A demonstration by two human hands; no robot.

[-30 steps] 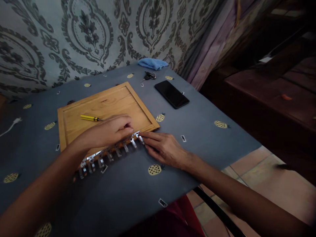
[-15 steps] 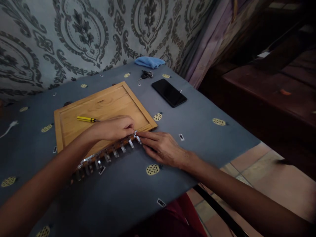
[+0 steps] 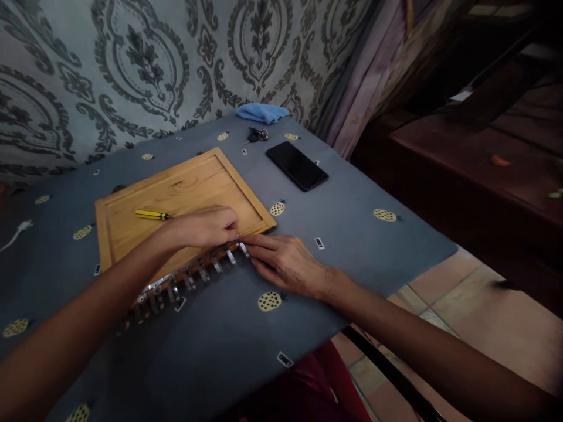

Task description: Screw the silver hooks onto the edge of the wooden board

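Observation:
A framed wooden board (image 3: 176, 187) lies flat on the table. Along its near edge runs a shiny metal strip with several curved hooks (image 3: 203, 273) that hang out over the tablecloth. My left hand (image 3: 215, 226) is closed over the board's near right part, its fingertips pinched at the strip's right end; whatever is between them is hidden. From the right, my right hand (image 3: 290, 262) grips the endmost hook, fingers close together and tips nearly meeting my left hand's. A small tool with a yellow-and-black handle (image 3: 150, 214) rests on the board, its tip behind my left wrist.
On the blue pineapple-print tablecloth (image 3: 352, 252) lie a black phone (image 3: 297, 166), a set of keys (image 3: 255, 136) and a folded blue cloth (image 3: 263, 113). A white cable end (image 3: 23, 227) is at the far left. A patterned wall covering rises behind the table.
Both hands keep the same place at the strip's right end, with barely any finger movement. The whole view has shifted slightly.

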